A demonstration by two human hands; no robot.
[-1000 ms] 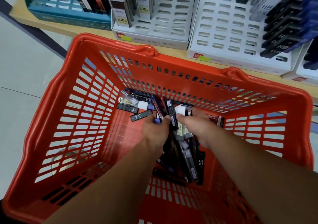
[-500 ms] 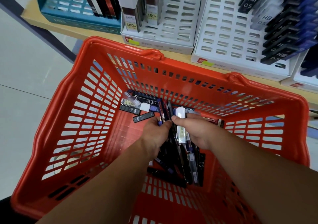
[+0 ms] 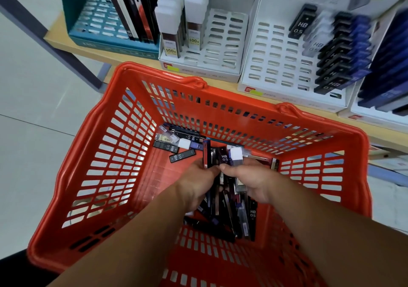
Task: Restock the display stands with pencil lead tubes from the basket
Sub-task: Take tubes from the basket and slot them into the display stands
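Both my hands are down inside the orange basket, over a heap of pencil lead tubes. My left hand grips a bunch of dark tubes that stick up past its fingers. My right hand pinches a black HB 0.5 tube and a white-capped tube right beside them. More loose tubes lie at the basket's far left corner. The white display stands on the shelf beyond have many open slots.
A wooden shelf runs behind the basket. It holds a teal stand at left, a white stand with 100-count tubes in the middle, and rows of black and blue tubes at right. Grey floor lies to the left.
My hands have lifted a little with their tubes, and the right hand now shows a black HB tube beside the white-capped one. The view has tilted up toward the shelf.
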